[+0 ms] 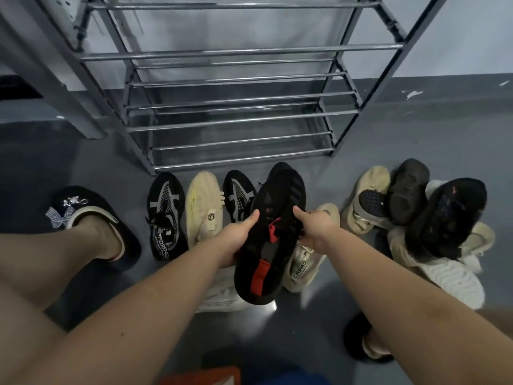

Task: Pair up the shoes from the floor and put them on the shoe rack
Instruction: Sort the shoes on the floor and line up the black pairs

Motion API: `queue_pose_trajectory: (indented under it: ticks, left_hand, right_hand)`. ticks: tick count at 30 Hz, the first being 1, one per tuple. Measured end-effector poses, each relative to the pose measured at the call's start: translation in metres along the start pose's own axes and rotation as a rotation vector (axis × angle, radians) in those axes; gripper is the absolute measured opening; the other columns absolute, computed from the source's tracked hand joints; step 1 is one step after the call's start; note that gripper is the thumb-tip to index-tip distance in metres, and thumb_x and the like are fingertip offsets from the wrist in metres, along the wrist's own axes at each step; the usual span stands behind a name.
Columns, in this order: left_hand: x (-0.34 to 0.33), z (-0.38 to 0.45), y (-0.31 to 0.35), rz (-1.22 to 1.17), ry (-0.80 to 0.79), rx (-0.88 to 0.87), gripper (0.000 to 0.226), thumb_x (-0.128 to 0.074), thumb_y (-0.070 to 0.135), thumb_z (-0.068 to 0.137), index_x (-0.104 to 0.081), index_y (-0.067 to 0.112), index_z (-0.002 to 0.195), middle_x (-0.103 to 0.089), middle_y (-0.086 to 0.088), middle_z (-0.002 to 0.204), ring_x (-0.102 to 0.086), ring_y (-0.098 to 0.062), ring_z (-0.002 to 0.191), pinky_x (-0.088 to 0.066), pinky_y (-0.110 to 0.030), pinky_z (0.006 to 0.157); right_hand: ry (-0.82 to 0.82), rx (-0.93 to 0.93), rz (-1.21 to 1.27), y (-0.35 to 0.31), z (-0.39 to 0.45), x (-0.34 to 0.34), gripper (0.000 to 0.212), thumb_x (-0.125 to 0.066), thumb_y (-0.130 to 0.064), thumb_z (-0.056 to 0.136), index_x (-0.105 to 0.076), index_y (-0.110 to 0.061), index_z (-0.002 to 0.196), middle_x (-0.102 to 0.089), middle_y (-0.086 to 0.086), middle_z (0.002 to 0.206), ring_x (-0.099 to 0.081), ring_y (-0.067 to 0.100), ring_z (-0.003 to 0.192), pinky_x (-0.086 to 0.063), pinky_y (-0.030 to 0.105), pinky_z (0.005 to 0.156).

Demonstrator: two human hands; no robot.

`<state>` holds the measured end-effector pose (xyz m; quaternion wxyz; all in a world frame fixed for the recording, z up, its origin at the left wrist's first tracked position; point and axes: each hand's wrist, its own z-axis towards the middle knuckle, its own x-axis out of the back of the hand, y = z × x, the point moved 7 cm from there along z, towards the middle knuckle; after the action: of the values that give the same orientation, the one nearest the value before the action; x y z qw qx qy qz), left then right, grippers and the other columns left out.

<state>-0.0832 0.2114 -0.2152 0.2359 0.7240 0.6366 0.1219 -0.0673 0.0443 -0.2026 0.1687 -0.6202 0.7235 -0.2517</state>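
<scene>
Hands [277,232] around black sneaker [270,240]

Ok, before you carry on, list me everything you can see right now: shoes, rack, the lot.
black and red shoe: one, held up between both hands in front of the rack
black and grey sneakers: two, on the floor below the rack, a beige one between them
beige sneakers: at least three, one in the row, one under the held shoe, one in the right pile
dark shoes: about three, heaped on the right pile
white shoes: number unclear, low in the right pile and under the arms
shoe rack: one, grey metal bars, no shoes on it
floor: grey
black slippers: two, on the person's feet
left hand: grips the held shoe
right hand: grips the held shoe
</scene>
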Motion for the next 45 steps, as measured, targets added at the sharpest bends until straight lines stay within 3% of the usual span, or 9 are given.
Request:
queue_pose_trajectory:
  ticks: [4, 8, 13, 19, 23, 30, 34, 40, 45]
  left_hand:
    - [-0.015, 0.008, -0.008, 0.306, -0.019, -0.04, 0.068, -0.046, 0.064, 0.085, -0.045, 0.021, 0.138, -0.053, -0.001, 0.135, -0.049, -0.025, 0.125, -0.035, -0.038, 0.106]
    - [-0.048, 0.01, -0.013, 0.318, -0.125, -0.115, 0.05, -0.045, 0.049, 0.094, -0.046, 0.018, 0.133, -0.059, 0.003, 0.117, -0.057, -0.015, 0.101, -0.045, -0.033, 0.09]
    - [-0.083, 0.017, -0.022, 0.435, -0.17, -0.133, 0.041, -0.048, 0.043, 0.094, -0.049, 0.02, 0.128, -0.059, 0.0, 0.115, -0.057, -0.016, 0.101, -0.045, -0.032, 0.088]
    - [-0.123, 0.026, -0.038, 0.544, -0.237, -0.142, 0.037, -0.049, 0.033, 0.096, -0.053, 0.017, 0.129, -0.059, -0.001, 0.118, -0.056, -0.014, 0.106, -0.041, -0.024, 0.09]
    - [-0.142, 0.03, -0.067, 0.596, -0.246, -0.076, 0.039, -0.05, 0.033, 0.096, -0.056, 0.011, 0.126, -0.06, -0.002, 0.118, -0.057, -0.018, 0.108, -0.043, -0.027, 0.097]
    - [-0.147, 0.036, -0.096, 0.665, -0.252, -0.004, 0.038, -0.05, 0.031, 0.096, -0.058, 0.005, 0.123, -0.064, -0.008, 0.118, -0.06, -0.018, 0.107, -0.048, -0.019, 0.088]
    - [-0.147, 0.04, -0.073, 0.622, -0.156, -0.063, 0.052, -0.057, 0.03, 0.093, -0.044, 0.008, 0.137, -0.049, -0.011, 0.139, -0.047, -0.022, 0.128, -0.031, -0.033, 0.113]
    - [-0.165, 0.037, -0.023, 0.763, -0.119, -0.25, 0.053, -0.055, 0.025, 0.094, -0.038, 0.007, 0.141, -0.046, -0.008, 0.142, -0.044, -0.022, 0.131, -0.032, -0.025, 0.105]
    - [-0.184, 0.039, 0.021, 1.283, -0.064, -0.486, 0.058, -0.049, 0.042, 0.094, -0.033, 0.02, 0.145, -0.033, -0.007, 0.151, -0.031, -0.023, 0.139, -0.026, -0.032, 0.112]
  right_hand:
    - [0.098, -0.049, 0.088, 0.017, 0.011, 0.035, 0.029, -0.044, -0.023, 0.101, -0.052, -0.003, 0.121, -0.061, 0.006, 0.086, -0.06, 0.019, 0.07, -0.049, 0.022, 0.037]
    - [0.154, -0.08, 0.133, 0.028, 0.015, 0.078, 0.032, -0.048, -0.026, 0.099, -0.053, -0.004, 0.123, -0.063, 0.01, 0.104, -0.061, 0.021, 0.075, -0.053, 0.031, 0.05]
    - [0.218, -0.046, 0.271, 0.036, 0.017, 0.126, 0.041, -0.051, -0.037, 0.096, -0.054, -0.008, 0.125, -0.064, 0.013, 0.112, -0.064, 0.033, 0.095, -0.054, 0.046, 0.077]
    - [0.407, -0.059, 0.196, 0.062, 0.016, 0.194, 0.047, -0.048, -0.044, 0.096, -0.049, -0.015, 0.132, -0.058, 0.011, 0.123, -0.058, 0.035, 0.11, -0.054, 0.039, 0.068]
    - [0.441, -0.137, 0.196, 0.085, 0.026, 0.221, 0.05, -0.047, -0.052, 0.093, -0.048, -0.022, 0.133, -0.058, 0.008, 0.127, -0.056, 0.035, 0.115, -0.05, 0.052, 0.092]
    - [0.31, -0.316, 0.116, 0.1, 0.024, 0.206, 0.066, -0.04, -0.058, 0.093, -0.037, -0.013, 0.141, -0.046, 0.013, 0.141, -0.049, 0.035, 0.123, -0.044, 0.048, 0.1]
    - [0.336, -0.202, 0.036, 0.082, 0.031, 0.205, 0.07, -0.037, -0.054, 0.096, -0.028, -0.008, 0.147, -0.037, 0.016, 0.148, -0.042, 0.038, 0.13, -0.04, 0.049, 0.104]
    - [0.369, 0.114, -0.678, 0.043, 0.024, 0.196, 0.062, -0.038, -0.046, 0.098, -0.03, -0.005, 0.145, -0.039, 0.017, 0.147, -0.038, 0.033, 0.135, -0.032, 0.037, 0.107]
    - [0.474, 0.364, -0.892, 0.019, 0.007, 0.199, 0.049, -0.046, -0.038, 0.096, -0.041, -0.01, 0.137, -0.045, 0.015, 0.136, -0.044, 0.034, 0.125, -0.039, 0.041, 0.099]
